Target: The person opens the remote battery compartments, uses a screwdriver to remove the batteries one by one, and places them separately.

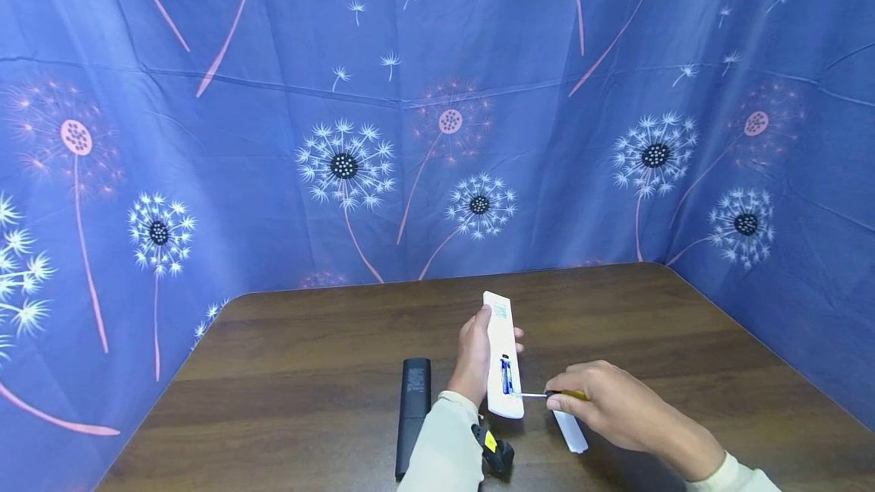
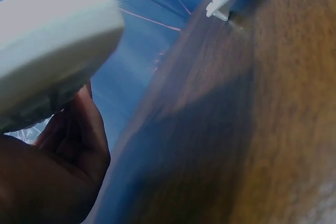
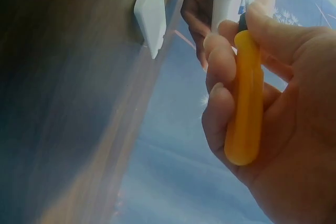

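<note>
My left hand (image 1: 472,355) grips a white remote control (image 1: 500,336), its back turned up and its battery compartment uncovered. Blue batteries (image 1: 506,376) lie inside the slot. In the left wrist view the end of the remote (image 2: 58,35) looms large above the curled fingers. A screwdriver (image 3: 245,103) with a yellow handle is held in my right hand (image 1: 608,405), thumb and fingers around the handle. Its thin metal shaft points left, with the tip at the lower end of the battery slot. A white battery cover (image 1: 571,433) lies on the table below the right hand.
A black remote control (image 1: 413,416) lies face down on the brown wooden table (image 1: 307,370), left of the left forearm. A black wrist device (image 1: 499,454) with a yellow mark sits at the left sleeve. Blue dandelion-print cloth (image 1: 410,135) hangs behind and along both sides.
</note>
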Demonstrator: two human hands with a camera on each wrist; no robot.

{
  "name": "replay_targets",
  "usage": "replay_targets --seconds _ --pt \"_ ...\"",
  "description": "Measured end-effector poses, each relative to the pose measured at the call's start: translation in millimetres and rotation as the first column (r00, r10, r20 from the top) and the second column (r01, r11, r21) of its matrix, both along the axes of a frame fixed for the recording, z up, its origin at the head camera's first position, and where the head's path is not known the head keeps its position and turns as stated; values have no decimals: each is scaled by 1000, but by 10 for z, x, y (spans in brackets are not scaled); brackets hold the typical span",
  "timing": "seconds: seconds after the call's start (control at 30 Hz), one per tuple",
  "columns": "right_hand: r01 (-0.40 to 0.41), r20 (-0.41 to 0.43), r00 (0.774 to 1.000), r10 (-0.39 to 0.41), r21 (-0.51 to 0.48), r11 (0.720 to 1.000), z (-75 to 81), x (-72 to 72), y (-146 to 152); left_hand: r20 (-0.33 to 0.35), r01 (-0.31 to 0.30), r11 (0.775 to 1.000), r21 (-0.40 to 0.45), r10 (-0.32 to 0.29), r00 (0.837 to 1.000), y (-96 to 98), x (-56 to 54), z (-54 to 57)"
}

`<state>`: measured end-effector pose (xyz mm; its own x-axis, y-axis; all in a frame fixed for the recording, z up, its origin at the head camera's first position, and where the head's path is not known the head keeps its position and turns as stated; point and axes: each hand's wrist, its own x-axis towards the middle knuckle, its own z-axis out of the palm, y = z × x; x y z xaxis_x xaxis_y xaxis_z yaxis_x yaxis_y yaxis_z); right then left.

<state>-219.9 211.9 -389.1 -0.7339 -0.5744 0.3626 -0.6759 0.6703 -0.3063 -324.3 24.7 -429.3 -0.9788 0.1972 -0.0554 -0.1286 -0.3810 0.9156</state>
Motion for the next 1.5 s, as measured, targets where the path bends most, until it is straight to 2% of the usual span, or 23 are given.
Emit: replay_targets --seconds 0.27,0.4,0.53,0.7,1.17,1.5 --pt "114 21 993 -117 97 989 23 21 -58 12 19 999 -28 -19 1000 2 -8 7" --pt "139 -58 989 -134 113 984 36 44 -98 9 28 999 -16 -28 1000 -11 5 10" --pt "176 -157 975 -156 126 976 60 52 -153 14 13 999 -31 -13 1000 -25 9 9" --pt "221 -199 961 -192 135 966 66 70 -183 23 6 998 -55 -5 1000 -24 5 9" --pt "217 -257 949 -180 124 968 29 91 -161 9 -18 994 -104 19 1000 -4 33 -6" --pt "223 -235 953 -192 113 968 9 91 -180 -15 -41 993 -114 40 999 -44 39 -13"
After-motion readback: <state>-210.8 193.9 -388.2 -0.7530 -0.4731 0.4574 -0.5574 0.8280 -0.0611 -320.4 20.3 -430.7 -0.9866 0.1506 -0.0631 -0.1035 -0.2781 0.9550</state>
